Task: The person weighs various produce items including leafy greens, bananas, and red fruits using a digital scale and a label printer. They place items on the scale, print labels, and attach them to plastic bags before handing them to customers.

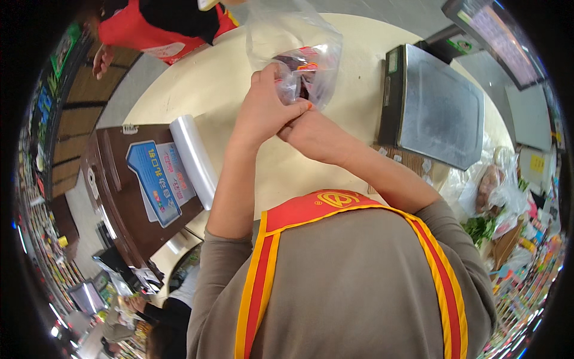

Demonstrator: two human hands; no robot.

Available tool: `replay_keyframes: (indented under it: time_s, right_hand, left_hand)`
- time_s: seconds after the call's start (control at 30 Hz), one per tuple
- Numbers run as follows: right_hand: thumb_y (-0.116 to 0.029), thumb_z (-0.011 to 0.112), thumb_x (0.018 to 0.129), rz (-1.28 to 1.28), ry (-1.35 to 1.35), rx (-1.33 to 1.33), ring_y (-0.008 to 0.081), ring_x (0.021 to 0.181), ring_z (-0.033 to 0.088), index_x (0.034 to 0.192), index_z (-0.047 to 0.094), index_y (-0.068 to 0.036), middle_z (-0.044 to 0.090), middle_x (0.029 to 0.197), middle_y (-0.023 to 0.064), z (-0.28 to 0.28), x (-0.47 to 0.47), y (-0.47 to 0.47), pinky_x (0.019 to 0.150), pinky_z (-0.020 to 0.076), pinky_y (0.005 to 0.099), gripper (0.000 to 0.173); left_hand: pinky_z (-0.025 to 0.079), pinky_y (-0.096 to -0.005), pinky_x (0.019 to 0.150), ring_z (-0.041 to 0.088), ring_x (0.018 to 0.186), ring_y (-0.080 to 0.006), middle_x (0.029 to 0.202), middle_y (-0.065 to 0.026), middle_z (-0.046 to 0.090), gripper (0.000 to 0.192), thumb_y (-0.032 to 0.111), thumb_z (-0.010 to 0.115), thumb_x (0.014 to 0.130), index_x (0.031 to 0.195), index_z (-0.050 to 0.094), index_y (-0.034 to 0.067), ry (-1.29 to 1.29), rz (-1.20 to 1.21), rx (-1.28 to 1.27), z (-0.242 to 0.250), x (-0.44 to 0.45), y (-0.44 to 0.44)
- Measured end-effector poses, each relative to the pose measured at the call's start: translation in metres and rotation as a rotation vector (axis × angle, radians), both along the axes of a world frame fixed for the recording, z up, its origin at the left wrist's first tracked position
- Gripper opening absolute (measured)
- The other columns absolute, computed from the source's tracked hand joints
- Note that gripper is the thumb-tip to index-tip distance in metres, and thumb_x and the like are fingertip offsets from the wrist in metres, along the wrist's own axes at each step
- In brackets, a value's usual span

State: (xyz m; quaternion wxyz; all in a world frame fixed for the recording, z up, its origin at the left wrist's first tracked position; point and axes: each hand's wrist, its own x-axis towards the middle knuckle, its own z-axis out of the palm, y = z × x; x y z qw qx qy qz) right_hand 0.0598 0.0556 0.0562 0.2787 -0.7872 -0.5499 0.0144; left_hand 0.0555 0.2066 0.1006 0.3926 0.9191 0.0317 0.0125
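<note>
Both my hands meet over the pale countertop [224, 96], at the near end of a clear plastic bag [329, 58]. Dark items in red-printed wrapping [307, 67] show through the bag. My left hand [264, 105] grips the bag's gathered plastic, its thumb lying across towards the other hand. My right hand [309, 130] is closed beneath that thumb, against the bag's near end; its fingertips are hidden, so what it grips cannot be told. A weighing scale with a metal platter [441, 105] stands to the right of the bag.
On the left sit a brown cabinet-like machine [121, 179] and a roll of clear plastic [195, 161]. A monitor [497, 40] is at the upper right. Bagged produce [489, 188] lies right of my arm. A person in a red vest [157, 31] stands across the counter.
</note>
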Motion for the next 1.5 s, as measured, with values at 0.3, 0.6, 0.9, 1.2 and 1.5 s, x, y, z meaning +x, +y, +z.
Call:
replay_keyframes:
  time_s: [0.3,0.6,0.9,1.2,1.5]
  right_hand:
    - [-0.007,0.051,0.085,-0.269,0.206,0.07,0.0344,0.092,0.06,0.097,0.055,-0.001,0.058,0.096,0.0166,0.0,0.007,-0.02,0.079,0.0486,0.0427,0.014]
    - [-0.007,0.054,0.083,-0.47,0.112,-0.026,0.0334,0.079,0.065,0.083,0.061,0.0,0.065,0.082,0.0171,-0.005,0.037,-0.026,0.069,0.0526,0.0428,0.01]
    - [-0.013,0.058,0.079,-0.432,0.253,-0.336,0.0312,0.078,0.068,0.075,0.068,-0.003,0.069,0.08,0.0145,-0.014,0.066,-0.016,0.066,0.0528,0.0421,0.015]
    - [-0.016,0.06,0.077,-0.389,0.057,-0.322,0.0281,0.075,0.069,0.075,0.069,-0.008,0.069,0.076,0.0122,-0.059,0.073,-0.012,0.071,0.0523,0.0401,0.013]
    - [-0.018,0.059,0.079,-0.45,0.023,-0.241,0.0281,0.074,0.069,0.075,0.068,-0.01,0.069,0.076,0.0109,-0.08,0.063,-0.017,0.067,0.0535,0.0405,0.013]
  left_hand:
    - [0.05,-0.0336,0.082,0.064,0.095,-0.027,0.104,-0.0152,0.065,0.035,-0.002,0.063,0.072,0.107,0.064,0.002,-0.179,0.093,-0.03,-0.016,0.008,-0.008]
    - [0.051,-0.0314,0.074,0.064,0.08,-0.0198,0.094,-0.0122,0.067,0.031,0.0,0.064,0.073,0.104,0.064,0.0,-0.204,0.079,-0.066,-0.028,0.019,-0.011]
    - [0.052,-0.0394,0.07,0.064,0.074,-0.0326,0.095,-0.0177,0.065,0.027,0.004,0.065,0.072,0.099,0.064,-0.001,-0.044,0.043,-0.069,-0.038,0.036,-0.026]
    - [0.048,-0.0407,0.08,0.062,0.09,-0.0369,0.093,-0.0185,0.065,0.026,0.003,0.064,0.069,0.095,0.063,0.001,-0.04,0.056,-0.063,-0.082,0.036,-0.025]
    - [0.048,-0.0405,0.081,0.062,0.089,-0.0353,0.094,-0.0186,0.065,0.03,0.003,0.063,0.069,0.098,0.063,0.001,-0.199,-0.041,0.018,-0.094,0.03,-0.028]
